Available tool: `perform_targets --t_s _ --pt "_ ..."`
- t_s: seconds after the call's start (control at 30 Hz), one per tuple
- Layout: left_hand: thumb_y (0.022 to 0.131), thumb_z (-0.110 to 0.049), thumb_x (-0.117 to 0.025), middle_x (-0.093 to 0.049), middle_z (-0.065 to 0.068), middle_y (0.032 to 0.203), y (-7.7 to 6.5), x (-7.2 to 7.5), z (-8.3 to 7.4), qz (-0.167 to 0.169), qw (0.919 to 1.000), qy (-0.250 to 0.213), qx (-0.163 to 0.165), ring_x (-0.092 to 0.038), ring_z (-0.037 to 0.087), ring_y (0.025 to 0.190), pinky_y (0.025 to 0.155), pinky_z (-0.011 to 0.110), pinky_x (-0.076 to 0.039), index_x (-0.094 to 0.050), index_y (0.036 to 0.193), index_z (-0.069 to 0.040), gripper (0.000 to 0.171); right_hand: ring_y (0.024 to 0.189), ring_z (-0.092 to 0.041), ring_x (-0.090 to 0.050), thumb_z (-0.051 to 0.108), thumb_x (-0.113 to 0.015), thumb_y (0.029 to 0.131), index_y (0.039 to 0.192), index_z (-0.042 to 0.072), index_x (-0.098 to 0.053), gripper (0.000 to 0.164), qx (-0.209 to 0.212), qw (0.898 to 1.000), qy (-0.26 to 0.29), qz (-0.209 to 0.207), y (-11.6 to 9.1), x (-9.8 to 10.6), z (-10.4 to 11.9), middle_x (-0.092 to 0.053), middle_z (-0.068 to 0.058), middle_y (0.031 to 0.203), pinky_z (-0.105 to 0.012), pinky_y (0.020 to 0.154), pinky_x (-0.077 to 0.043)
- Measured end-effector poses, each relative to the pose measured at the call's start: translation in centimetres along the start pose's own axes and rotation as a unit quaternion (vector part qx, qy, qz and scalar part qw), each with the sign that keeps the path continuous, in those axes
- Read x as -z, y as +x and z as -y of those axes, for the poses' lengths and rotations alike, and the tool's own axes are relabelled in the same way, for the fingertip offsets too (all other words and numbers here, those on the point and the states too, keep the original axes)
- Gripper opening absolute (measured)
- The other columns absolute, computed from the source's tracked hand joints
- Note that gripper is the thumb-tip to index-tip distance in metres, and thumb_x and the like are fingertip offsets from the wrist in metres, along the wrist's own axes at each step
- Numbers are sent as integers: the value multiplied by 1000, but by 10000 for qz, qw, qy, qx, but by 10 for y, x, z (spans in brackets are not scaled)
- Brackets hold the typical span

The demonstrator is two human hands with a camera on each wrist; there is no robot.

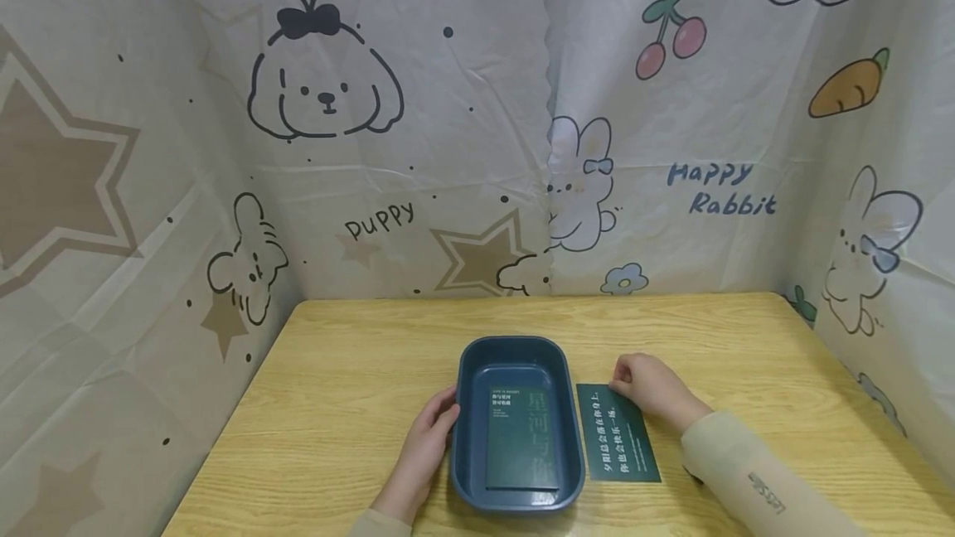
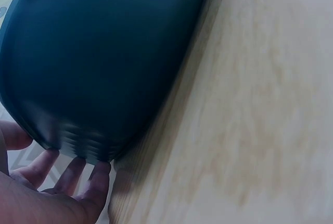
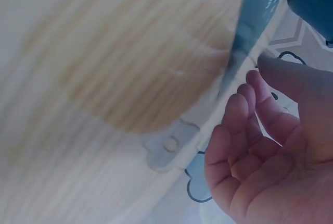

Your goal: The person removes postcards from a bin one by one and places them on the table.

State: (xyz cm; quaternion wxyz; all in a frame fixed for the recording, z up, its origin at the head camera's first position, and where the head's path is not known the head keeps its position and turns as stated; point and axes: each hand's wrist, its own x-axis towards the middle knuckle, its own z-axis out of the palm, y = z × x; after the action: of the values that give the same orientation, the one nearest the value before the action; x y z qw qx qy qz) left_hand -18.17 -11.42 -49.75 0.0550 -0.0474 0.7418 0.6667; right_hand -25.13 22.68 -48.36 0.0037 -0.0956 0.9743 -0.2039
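A deep blue rectangular tray (image 1: 465, 483) stands on the wooden table, its long sides running away from me. Inside it lies a dark green card (image 1: 515, 446) with white print near its top left. My left hand (image 1: 427, 442) grips the tray's left side, thumb at the rim; in the left wrist view the fingertips (image 2: 78, 164) touch its outer wall. To the right of the tray, a second green card (image 1: 619, 446) with white writing lies on the table. My right hand (image 1: 652, 384) pinches that card's far right corner, thumb and forefinger tips close together in the right wrist view.
The pale wooden table (image 1: 336, 404) runs back to a white curtain (image 1: 418, 164) with cartoon prints, which also encloses both sides. A small dark thing (image 1: 692, 475) shows partly beneath the right sleeve.
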Motion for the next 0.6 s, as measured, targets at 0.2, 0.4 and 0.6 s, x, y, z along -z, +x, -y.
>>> perform_targets --t_s 0.2,0.4,0.6 --pt "99 -30 -47 -46 21 142 0 1 1 29 10000 27 25 -48 32 120 98 54 -42 -46 139 -9 46 59 -15 -46 20 -67 87 78 11 -61 13 101 9996 156 -220 3 4 10 -51 -1 65 -31 53 -42" --pt "99 -31 -47 -46 21 142 -1 1 0 25 10000 23 25 -48 32 120 98 54 -42 -46 139 -9 46 59 -14 -46 22 -67 87 77 14 -61 14 365 9978 77 -542 3 14 34 -54 1 66 -32 53 -42" --pt "99 -32 -47 -47 21 141 -1 1 0 18 10000 0 -2 -49 31 118 97 51 -43 -47 139 -8 47 60 -12 -47 20 -68 86 78 15 -62 11 717 9945 140 -745 -4 23 62 -56 3 71 -31 55 -45"
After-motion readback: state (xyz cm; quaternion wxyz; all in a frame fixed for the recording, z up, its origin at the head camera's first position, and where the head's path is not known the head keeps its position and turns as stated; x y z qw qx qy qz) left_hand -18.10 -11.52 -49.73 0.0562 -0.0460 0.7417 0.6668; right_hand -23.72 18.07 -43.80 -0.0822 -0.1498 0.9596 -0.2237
